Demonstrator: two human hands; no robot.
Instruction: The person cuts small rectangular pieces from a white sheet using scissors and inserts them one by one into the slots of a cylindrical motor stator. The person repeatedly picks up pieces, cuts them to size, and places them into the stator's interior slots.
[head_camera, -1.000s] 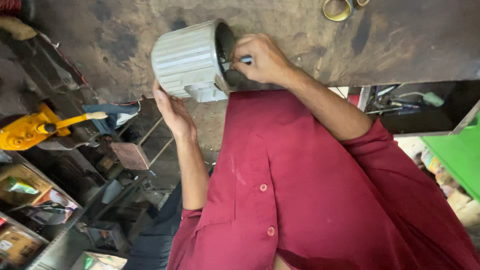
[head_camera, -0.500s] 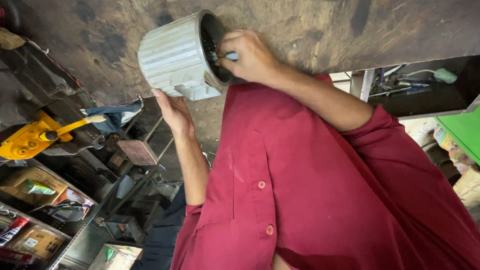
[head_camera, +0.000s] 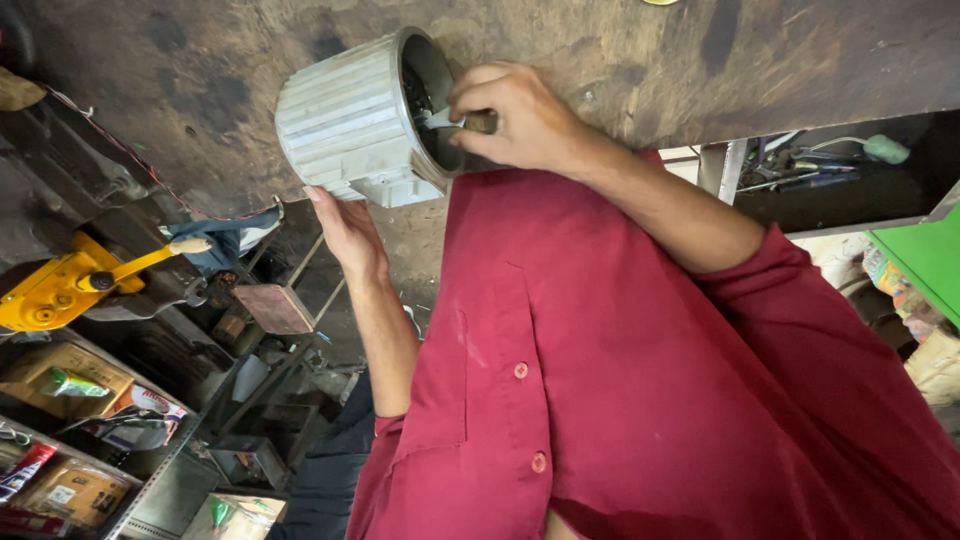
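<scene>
- Far left: yellow hand-operated tool (head_camera: 50, 292) with a pale-tipped lever, sitting over shelves of cartons (head_camera: 70, 375) and packets.
- Right of it, a rusty square plate (head_camera: 275, 308) on a metal frame.
- Ribbed grey motor housing (head_camera: 340, 125) lies on its side on the stained wooden bench (head_camera: 700, 60), open end facing right.
- Left hand (head_camera: 345, 232): fingers spread, palm flat against the housing's lower edge by the boxy lug. Bracing it, not clamped on anything.
- Right hand (head_camera: 520, 115): fingers pinched on a small brown-handled tool (head_camera: 455, 121); its pale tip is inside the housing mouth.
- Red shirt (head_camera: 640, 400) fills the lower middle.
- Right: hand tools (head_camera: 830, 160) under the bench, green panel (head_camera: 930, 255) at the edge.
</scene>
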